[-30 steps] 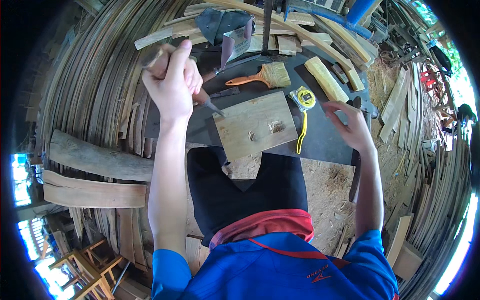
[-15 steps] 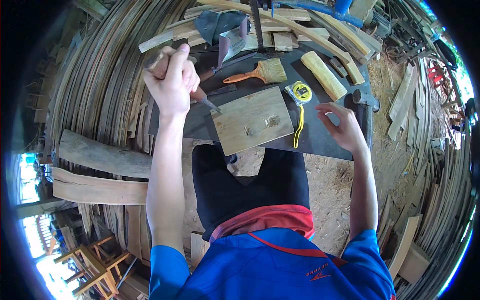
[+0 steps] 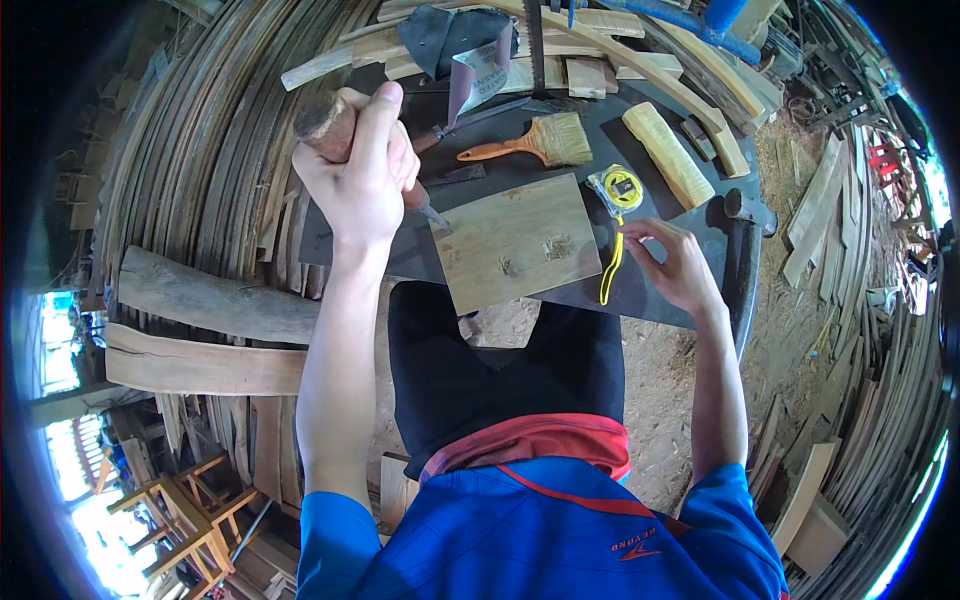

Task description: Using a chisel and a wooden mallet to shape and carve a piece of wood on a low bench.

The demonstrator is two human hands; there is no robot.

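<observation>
Now left hand (image 3: 362, 185) fingers clamped on wooden-handled chisel (image 3: 330, 125), tip by board (image 3: 515, 240); right hand (image 3: 678, 268) fingers apart.

Yellow tape measure (image 3: 622, 190), orange-handled brush (image 3: 530, 144), pale grained wooden board (image 3: 517, 240), blue shirt (image 3: 540, 545)

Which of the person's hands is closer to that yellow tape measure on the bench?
The right hand. It sits just below and right of the yellow tape measure, fingers by its strap. The left hand is far off to its left, across the wooden board, gripping a wooden-handled tool.

One paintbrush (image 3: 530, 143), one tape measure (image 3: 617, 188)
</observation>
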